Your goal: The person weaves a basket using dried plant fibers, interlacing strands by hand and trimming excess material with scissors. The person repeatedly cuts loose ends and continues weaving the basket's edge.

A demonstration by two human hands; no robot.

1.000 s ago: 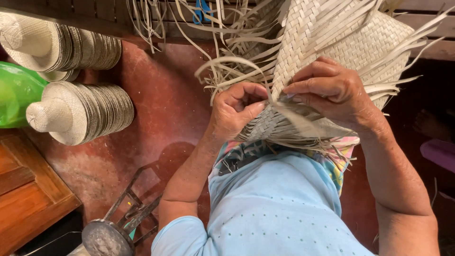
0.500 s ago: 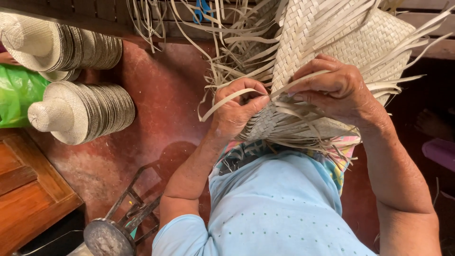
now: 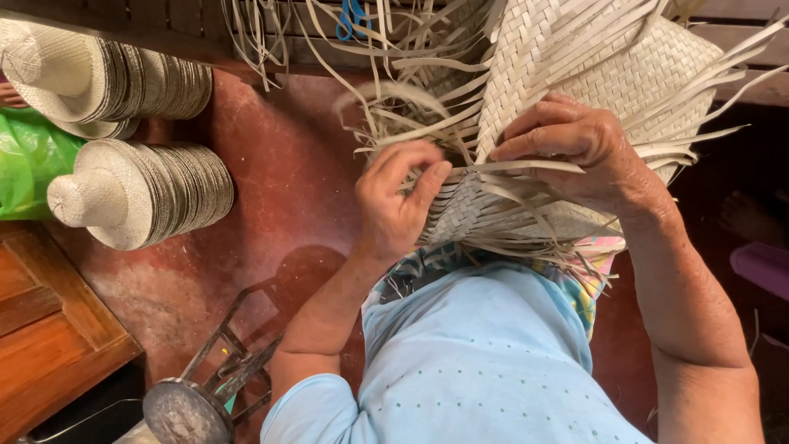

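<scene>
Head view, looking straight down. Half-woven straw hat (image 3: 600, 90) held over the lap, above a light blue shirt (image 3: 477, 362), loose pale strips fanning out from its edges toward the top and right. Left hand (image 3: 403, 205) curled at the lower left edge of the weave, thumb and fingers closed on a few loose strips (image 3: 386, 131). Right hand (image 3: 575, 152) pressed flat over the woven panel from the right, fingers bent, pinching one long strip (image 3: 526, 167) that runs across toward the left hand. Colourful patterned cloth (image 3: 592, 271) showing just under the hat.

On the left, two stacks of finished straw hats (image 3: 140, 193) lying on their sides on the red-brown floor (image 3: 279, 205), one behind the other. Green plastic bag (image 3: 29, 160) beside them at the frame edge. Wooden furniture (image 3: 45, 329) at lower left, and a dark metal stand with a round top (image 3: 185, 411) near the left elbow. Blue-handled scissors (image 3: 353, 16) at the top, among more loose strips.
</scene>
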